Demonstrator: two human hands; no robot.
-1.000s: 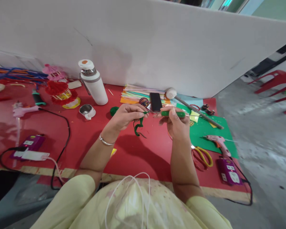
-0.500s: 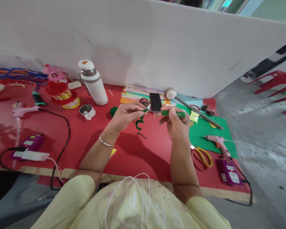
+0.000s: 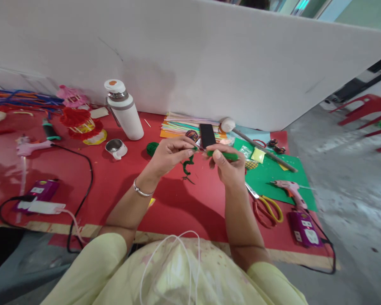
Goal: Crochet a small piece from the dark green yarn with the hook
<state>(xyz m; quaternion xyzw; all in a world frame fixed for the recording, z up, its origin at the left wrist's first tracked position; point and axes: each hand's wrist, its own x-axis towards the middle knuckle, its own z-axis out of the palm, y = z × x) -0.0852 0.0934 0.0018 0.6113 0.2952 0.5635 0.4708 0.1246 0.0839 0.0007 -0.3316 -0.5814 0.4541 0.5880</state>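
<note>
Over the middle of the red table, my left hand (image 3: 172,154) pinches one end of a curly strip of green yarn work (image 3: 187,164) between thumb and fingers. The strip dangles, with a loose tail below it. In my right hand (image 3: 227,165) is a crochet hook (image 3: 230,156) with a thick green handle; its thin tip points left at the yarn and is too small to make out. The hands are close together but apart. A ball of green yarn (image 3: 152,148) lies just left of my left hand, partly behind it.
Behind the hands lie a black phone (image 3: 207,135) and pale pipe cleaners (image 3: 178,123). A white flask (image 3: 127,112) and a metal cup (image 3: 116,147) stand left. Scissors (image 3: 268,211) and a pink glue gun (image 3: 290,188) lie right; a second glue gun (image 3: 34,147) is far left.
My right hand has moved left with the crochet hook, bringing it nearer to the yarn. My left hand has barely shifted. More of the scissors' blades now shows.
</note>
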